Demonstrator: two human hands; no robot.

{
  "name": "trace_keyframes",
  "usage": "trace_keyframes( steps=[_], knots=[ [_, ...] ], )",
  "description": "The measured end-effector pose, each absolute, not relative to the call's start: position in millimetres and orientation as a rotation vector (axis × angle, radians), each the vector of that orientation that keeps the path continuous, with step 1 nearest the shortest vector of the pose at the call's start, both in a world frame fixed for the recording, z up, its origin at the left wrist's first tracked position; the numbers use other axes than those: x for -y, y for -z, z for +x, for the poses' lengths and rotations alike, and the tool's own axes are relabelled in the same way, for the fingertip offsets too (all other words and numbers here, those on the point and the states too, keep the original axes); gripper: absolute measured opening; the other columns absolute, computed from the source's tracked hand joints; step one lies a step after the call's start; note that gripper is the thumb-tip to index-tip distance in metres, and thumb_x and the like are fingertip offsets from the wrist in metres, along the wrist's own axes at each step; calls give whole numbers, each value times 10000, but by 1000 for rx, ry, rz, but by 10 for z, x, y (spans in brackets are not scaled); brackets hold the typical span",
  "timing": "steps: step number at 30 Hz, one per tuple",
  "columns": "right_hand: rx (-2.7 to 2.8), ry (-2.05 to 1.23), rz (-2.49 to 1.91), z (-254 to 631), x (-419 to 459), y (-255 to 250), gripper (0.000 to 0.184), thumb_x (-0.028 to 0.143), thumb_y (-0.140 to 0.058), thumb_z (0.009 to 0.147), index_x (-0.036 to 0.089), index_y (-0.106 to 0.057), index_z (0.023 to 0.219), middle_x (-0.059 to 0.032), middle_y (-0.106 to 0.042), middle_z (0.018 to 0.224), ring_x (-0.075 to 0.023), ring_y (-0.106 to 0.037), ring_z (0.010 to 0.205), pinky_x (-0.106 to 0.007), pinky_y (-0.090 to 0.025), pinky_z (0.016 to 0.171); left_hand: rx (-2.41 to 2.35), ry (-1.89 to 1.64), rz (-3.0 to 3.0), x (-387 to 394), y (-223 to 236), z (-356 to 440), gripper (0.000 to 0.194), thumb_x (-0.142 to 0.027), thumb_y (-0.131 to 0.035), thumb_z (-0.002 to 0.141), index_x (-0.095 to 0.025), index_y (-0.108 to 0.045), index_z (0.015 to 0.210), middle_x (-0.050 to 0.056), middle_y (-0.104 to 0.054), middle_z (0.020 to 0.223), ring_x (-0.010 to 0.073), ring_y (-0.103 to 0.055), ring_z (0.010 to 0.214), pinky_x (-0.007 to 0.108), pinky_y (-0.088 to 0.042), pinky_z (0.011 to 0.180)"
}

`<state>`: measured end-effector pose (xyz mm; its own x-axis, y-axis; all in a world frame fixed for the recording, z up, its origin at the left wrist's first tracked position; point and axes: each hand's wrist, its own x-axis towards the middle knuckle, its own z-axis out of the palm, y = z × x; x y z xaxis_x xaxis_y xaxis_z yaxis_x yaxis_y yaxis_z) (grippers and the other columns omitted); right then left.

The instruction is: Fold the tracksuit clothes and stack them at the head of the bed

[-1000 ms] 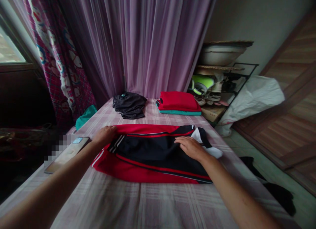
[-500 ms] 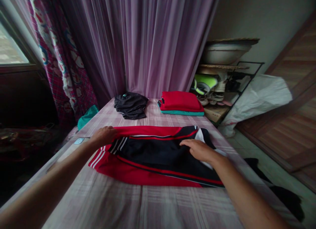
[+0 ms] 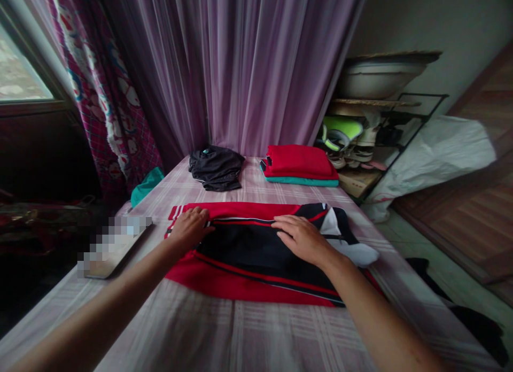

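A red and black track jacket [image 3: 248, 246] lies folded lengthwise on the plaid bed sheet, its white-striped red cuffs to the left and its white lining showing at the right end. Over the cuff end, my left hand [image 3: 189, 226] rests with its fingers laid forward across the cloth. My right hand [image 3: 300, 236] is on the black middle part, fingers stretched out toward the far red edge. Neither hand grasps anything that I can see. Parts of the cuffs are hidden under my left hand and forearm.
Farther back sit a crumpled dark garment [image 3: 216, 169] and a stack of folded red and teal clothes [image 3: 302, 162]. A blurred-out flat object [image 3: 116, 248] lies at the left edge. Right of the bed stand a shoe rack [image 3: 417, 131] and a white sack [image 3: 436, 153].
My left hand has moved right, from the far cuff corner onto the cuff end. My right hand has slid a little left over the black part. The camera view has shifted slightly.
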<state>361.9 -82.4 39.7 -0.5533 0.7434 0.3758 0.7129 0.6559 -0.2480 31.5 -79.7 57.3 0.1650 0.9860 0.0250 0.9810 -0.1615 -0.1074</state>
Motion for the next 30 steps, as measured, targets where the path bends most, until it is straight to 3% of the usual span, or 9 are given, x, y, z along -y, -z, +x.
trace_keyframes(
  steps=[6, 10, 15, 20, 22, 24, 26, 28, 30],
  knots=[
    [2500, -71, -1037, 3444, 958, -477, 244, 177, -580, 894, 224, -741, 1070, -95, -702, 1241, -266, -612, 1198, -481, -466, 1021, 2090, -248, -2179, 1011, -621, 425, 518, -536, -528, 912, -106, -639, 1178, 219, -665, 1178, 361, -627, 1116, 429, -481, 887],
    [2517, -119, -1035, 3298, 1037, -492, 266, 176, -588, 891, 218, -726, 1115, -91, -698, 1252, -258, -599, 1214, -482, -444, 1049, 2140, -146, -2180, 1071, -596, 475, 376, -381, -574, 907, -143, -630, 1193, 186, -702, 1151, 347, -655, 1098, 413, -489, 879],
    [2485, -163, -1024, 3075, 1151, -498, 542, 186, -589, 881, 213, -518, 1418, -107, -611, 1383, -236, -552, 1278, -459, -428, 1084, 2182, 542, -2328, 1074, -528, 484, 349, -307, -605, 871, -246, -588, 1214, 70, -749, 1086, 269, -699, 1023, 355, -522, 831],
    [2303, -160, -1126, 2976, 1025, -542, 684, 278, -661, 842, 223, -430, 1483, -133, -521, 1473, -274, -485, 1348, -499, -403, 1106, 1903, 1315, -2631, 1056, -498, 655, 277, -292, -643, 792, -230, -609, 1060, 33, -736, 1029, 201, -694, 957, 330, -538, 858],
    [2276, -213, -1093, 2984, 947, -569, 656, 326, -712, 806, 220, -506, 1420, -134, -557, 1435, -286, -484, 1347, -497, -408, 1099, 1733, 1491, -2796, 1085, -496, 798, 257, -306, -634, 797, -215, -610, 1036, 36, -724, 1018, 185, -682, 944, 319, -541, 857],
    [2302, -289, -1023, 3043, 895, -598, 418, 324, -710, 813, 222, -656, 1216, -108, -674, 1269, -270, -559, 1262, -460, -437, 1063, 1638, 1575, -2944, 1118, -496, 911, 261, -347, -618, 825, -204, -606, 1043, 48, -716, 1017, 180, -676, 937, 309, -546, 837],
    [2315, -368, -1001, 3184, 877, -634, 140, 299, -657, 853, 219, -714, 954, -62, -746, 1000, -227, -665, 1034, -390, -501, 953, 1651, 1578, -3031, 1121, -497, 922, 318, -398, -572, 873, -201, -587, 1122, 63, -716, 1039, 183, -680, 937, 311, -554, 826],
    [2262, -434, -1060, 3428, 887, -682, 135, 311, -614, 871, 215, -691, 815, -21, -723, 810, -189, -670, 802, -333, -535, 802, 1772, 1459, -2976, 1074, -499, 803, 383, -414, -519, 912, -207, -549, 1233, 75, -720, 1080, 195, -686, 959, 331, -557, 844],
    [2157, -495, -1141, 3757, 911, -739, 178, 363, -609, 859, 218, -677, 782, 2, -694, 739, -185, -644, 716, -319, -539, 716, 1919, 1184, -2783, 983, -497, 591, 378, -382, -504, 921, -221, -563, 1258, 83, -718, 1135, 220, -680, 1024, 369, -539, 911]
  ],
)
